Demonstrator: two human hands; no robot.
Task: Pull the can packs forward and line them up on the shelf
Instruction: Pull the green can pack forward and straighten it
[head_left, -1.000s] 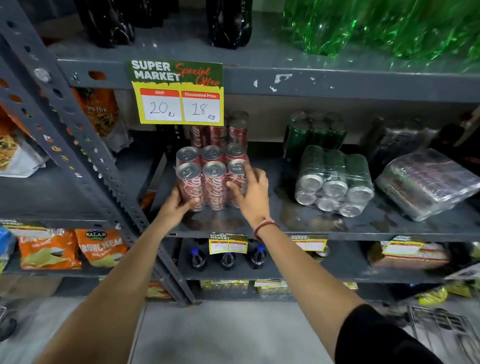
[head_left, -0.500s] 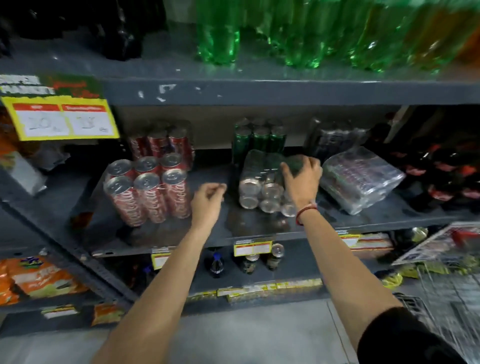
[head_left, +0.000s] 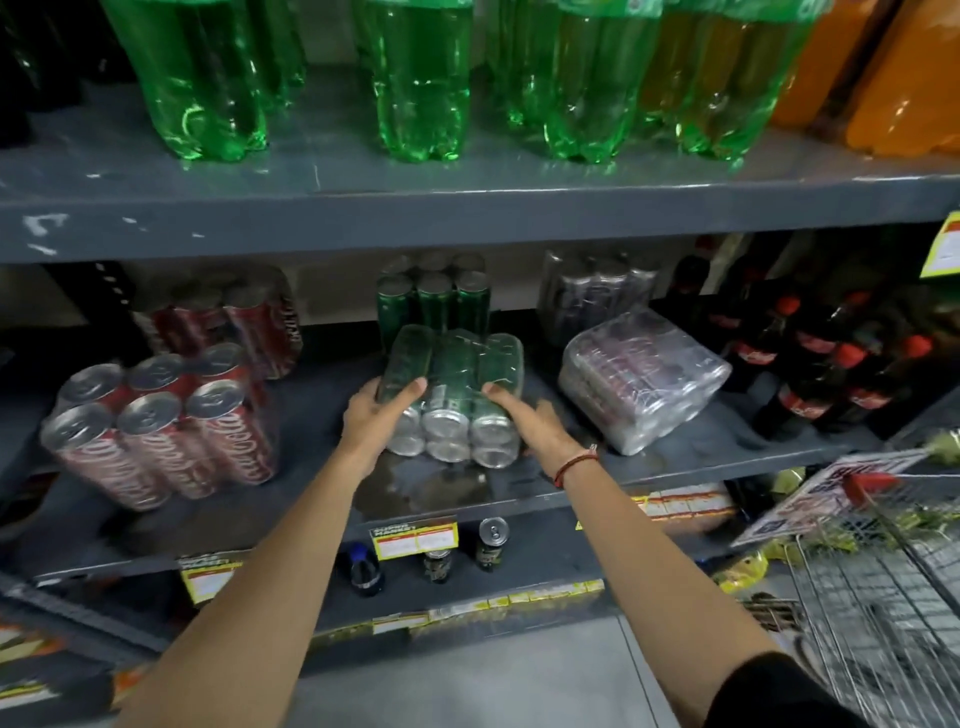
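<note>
A shrink-wrapped pack of green cans (head_left: 453, 395) lies on its side in the middle of the grey shelf (head_left: 311, 499), can ends facing me. My left hand (head_left: 376, 415) grips its left side and my right hand (head_left: 530, 415) presses its right side. A red cola can pack (head_left: 161, 431) stands upright near the shelf's front at the left. To the right, a clear-wrapped pack of dark cans (head_left: 641, 382) lies tilted on its side. Behind stand another red pack (head_left: 244, 322), a green pack (head_left: 434, 301) and a dark pack (head_left: 592, 296).
Cola bottles (head_left: 821, 364) crowd the shelf's right end. Green bottles (head_left: 421, 78) and orange bottles (head_left: 872, 73) fill the shelf above. Below are small bottles, cans (head_left: 491, 543) and price tags (head_left: 414, 540). A wire cart (head_left: 883, 582) stands at the lower right.
Both hands left the red pack and moved right. They now hold the lying green pack from both sides. The view has swung right.
</note>
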